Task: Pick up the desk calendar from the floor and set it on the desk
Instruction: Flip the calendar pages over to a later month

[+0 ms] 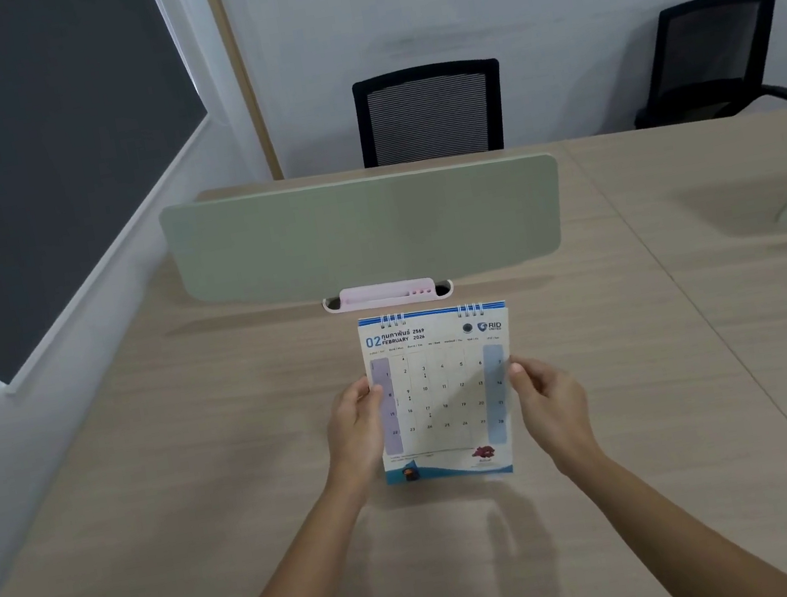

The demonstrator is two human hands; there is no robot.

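The desk calendar point(444, 394) is a white spiral-bound card showing February 2026, with blue trim at top and bottom. It stands upright over the middle of the light wood desk point(179, 490), facing me, its shadow lying on the wood just below it. My left hand point(358, 429) grips its left edge. On the opposite edge, my right hand point(549, 400) holds it with the thumb in front. I cannot tell whether the calendar's bottom edge touches the desk.
A pale green divider panel point(364, 230) stands across the desk behind the calendar, with a pink-white cable tray point(388, 295) at its foot. Two black mesh chairs point(430, 112) point(715, 56) stand beyond. A dark window blind point(18, 152) fills the left wall.
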